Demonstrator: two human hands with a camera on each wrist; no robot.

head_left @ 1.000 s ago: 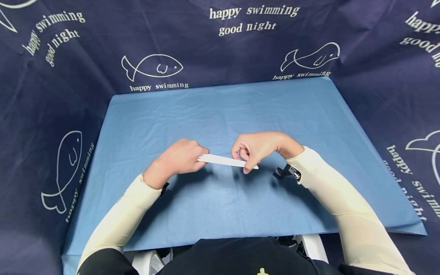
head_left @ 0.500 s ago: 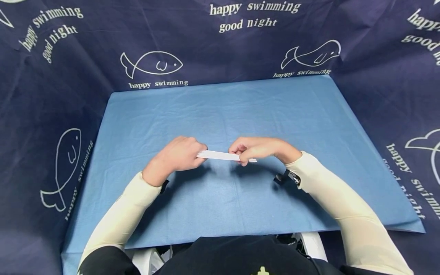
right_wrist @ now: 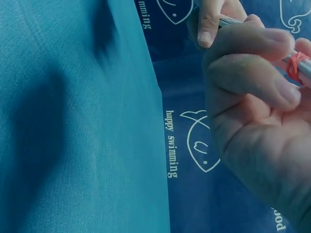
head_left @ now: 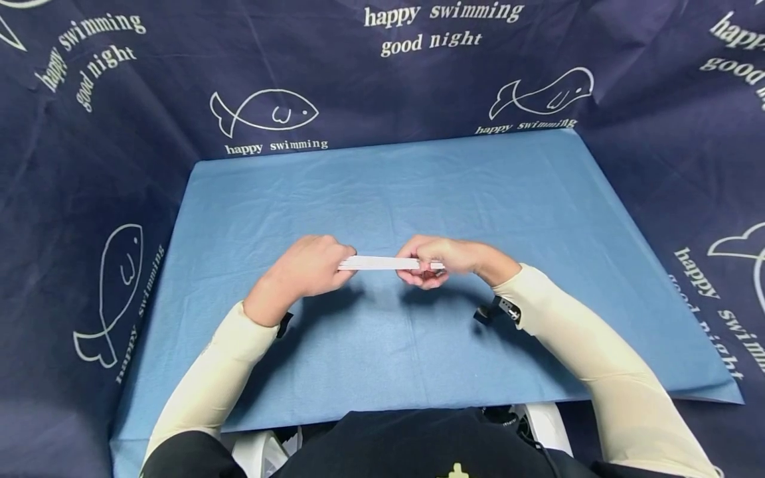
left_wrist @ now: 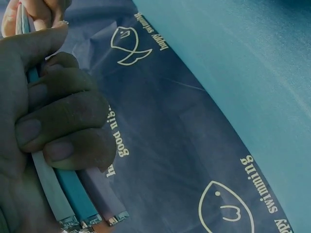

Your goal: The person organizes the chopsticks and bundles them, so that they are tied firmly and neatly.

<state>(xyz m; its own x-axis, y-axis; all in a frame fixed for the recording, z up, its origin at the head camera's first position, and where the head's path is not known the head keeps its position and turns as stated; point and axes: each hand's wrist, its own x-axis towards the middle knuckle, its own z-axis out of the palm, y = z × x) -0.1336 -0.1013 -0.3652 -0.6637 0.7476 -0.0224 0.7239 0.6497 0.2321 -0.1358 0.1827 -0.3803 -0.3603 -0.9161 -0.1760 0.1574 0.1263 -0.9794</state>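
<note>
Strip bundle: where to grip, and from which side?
Probably the bare middle of the strip bundle, from above: it runs straight across the gap between left hand and right hand, uncovered on top, while the red band sits at the right hand.

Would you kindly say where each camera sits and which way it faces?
Head: worn on the head, facing forward and down at the table; shows left hand, right hand, sleeves and shirt.
Left wrist: worn there, looking at the left hand's grip on the strips; right hand at top.
Right wrist: worn there, looking at the right hand and red band; left hand beyond.
Wrist views share the strips and dark cloth.
</note>
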